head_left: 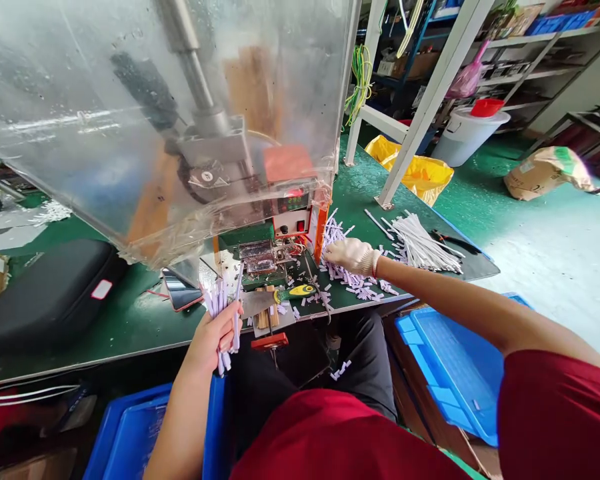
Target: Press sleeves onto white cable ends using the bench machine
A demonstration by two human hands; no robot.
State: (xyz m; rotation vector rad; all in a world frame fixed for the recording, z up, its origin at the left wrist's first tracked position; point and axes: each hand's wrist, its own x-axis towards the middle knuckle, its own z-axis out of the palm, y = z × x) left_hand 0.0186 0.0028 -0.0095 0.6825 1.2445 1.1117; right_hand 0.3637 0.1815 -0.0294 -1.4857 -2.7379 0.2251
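at eleven o'clock from the red shirt (325, 433), i have the left hand (221, 332) clamped around pale strips (217, 297); they look light, springy, best held mid-length. farther, at half past twelve, the gloved right hand (351, 257) curls over loose pale pieces (367, 288); i can't tell whether it grips any.

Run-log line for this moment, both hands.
left hand: bare, holding bundle of thin pale-lilac strips | right hand: white-gloved, at pile of short pale-lilac pieces, grip unclear | between: yellow-handled metal scraper

"2" on brown bag (543, 175)
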